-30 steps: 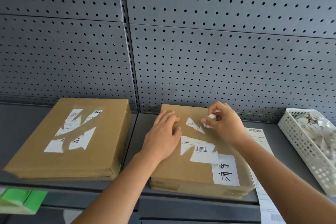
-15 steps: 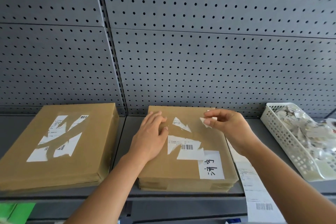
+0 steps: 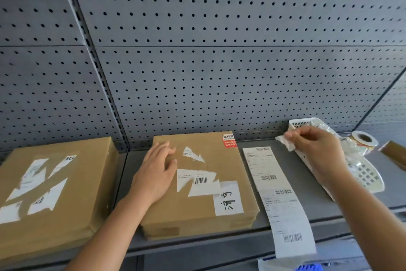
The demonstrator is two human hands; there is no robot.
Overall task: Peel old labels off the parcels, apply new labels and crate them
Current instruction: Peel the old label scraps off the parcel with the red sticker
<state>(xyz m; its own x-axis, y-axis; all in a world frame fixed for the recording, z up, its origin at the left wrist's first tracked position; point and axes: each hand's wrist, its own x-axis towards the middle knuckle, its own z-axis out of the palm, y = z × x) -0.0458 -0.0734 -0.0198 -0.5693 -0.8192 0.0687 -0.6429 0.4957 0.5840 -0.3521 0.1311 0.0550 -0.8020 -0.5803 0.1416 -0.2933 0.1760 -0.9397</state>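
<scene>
Fresh label strip lies unused just right of the centre parcel. My left hand rests flat on that parcel, fingers straight, beside unpeeled old-label remnants. The left parcel is likewise half-peeled. Farther right, my right hand pinches a torn scrap at the scrap basket. Relabelling and crating pending.

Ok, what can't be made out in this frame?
Head view only:
- Basket contents: mostly behind the right hand, which pinches a scrap.
- Label strip: print too small to read.
- Left parcel: cut off by the left edge.
- Brown thing: cut off by the right edge; unidentifiable.
- Middle parcel: left hand hides part of its top.
</scene>
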